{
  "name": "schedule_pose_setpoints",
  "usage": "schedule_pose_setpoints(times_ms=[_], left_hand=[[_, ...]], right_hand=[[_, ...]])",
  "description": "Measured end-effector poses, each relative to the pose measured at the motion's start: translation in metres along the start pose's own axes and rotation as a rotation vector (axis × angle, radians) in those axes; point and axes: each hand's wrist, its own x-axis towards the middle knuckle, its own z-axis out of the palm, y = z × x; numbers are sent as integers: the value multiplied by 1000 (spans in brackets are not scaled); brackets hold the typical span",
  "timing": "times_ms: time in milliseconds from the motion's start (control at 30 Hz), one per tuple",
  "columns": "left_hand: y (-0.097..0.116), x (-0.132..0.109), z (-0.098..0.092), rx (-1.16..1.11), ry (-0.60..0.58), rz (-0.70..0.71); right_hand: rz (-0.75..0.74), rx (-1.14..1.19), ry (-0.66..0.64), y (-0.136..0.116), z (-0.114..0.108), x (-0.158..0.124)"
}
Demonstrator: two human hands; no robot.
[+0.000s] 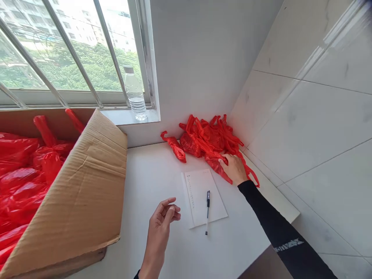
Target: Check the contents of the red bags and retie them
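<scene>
My right hand point(233, 169) reaches into a heap of red plastic bags point(207, 135) at the back right of the white table. Its fingers are closed on a red plastic bag point(216, 164) at the front of that heap. Over the table's middle hovers my left hand point(164, 217), holding nothing, its fingers loosely curled and apart. Between the hands lies a white notepad point(200, 186) with a column of small marks down its left side. A pen point(207, 205) rests across it, its tip end past the lower edge.
A large cardboard box point(90, 182) filled with red bagged bundles point(23, 186) stands on the left. On the windowsill is a clear water bottle point(136, 95), beside the barred window. A tiled wall point(328, 155) bounds the right side, close to my right arm.
</scene>
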Motion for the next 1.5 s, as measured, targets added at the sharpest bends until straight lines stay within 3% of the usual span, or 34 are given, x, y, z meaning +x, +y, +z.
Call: schedule_pose_setpoints(times_ms=[133, 233, 300, 367, 433, 500, 667, 767, 867, 967, 1067, 1200, 1333, 1433, 1500], left_hand=[[7, -8, 17, -110, -78, -47], [9, -6, 29, -211, -127, -51], [8, -6, 24, -252, -85, -42], [4, -8, 8, -269, 0, -47], [-2, -13, -14, -276, 81, -75], [-7, -19, -35, -281, 154, -114], [-24, -30, -61, -291, 289, -183], [-33, -32, -66, -303, 291, -203], [-39, -32, -70, -320, 315, -227], [-41, -29, -69, -343, 383, -244], [-35, -24, -62, -372, 411, -218], [-19, -19, -48, -387, 343, -144], [-9, -17, -40, -341, 226, -34], [-11, -11, -41, -265, 180, 25], [-17, -6, -46, -229, 179, 51]], right_hand=[[-55, 62, -4, -66, -14, -41], [-173, 165, -136, -125, -19, -94], [-283, 250, -280, -150, -19, -119], [-294, 305, -342, -158, -15, -124], [-204, 317, -308, -152, -6, -104], [-91, 295, -228, -144, 13, -66], [42, 200, -142, -160, 86, 35], [93, 173, -204, -178, 118, 64], [115, 185, -269, -181, 127, 70], [92, 232, -290, -172, 112, 55], [24, 309, -305, -167, 82, 18], [-100, 414, -390, -175, 42, -55], [-278, 484, -576, -187, 24, -115], [-408, 485, -697, -188, 8, -129], [-425, 516, -695, -184, -11, -126]])
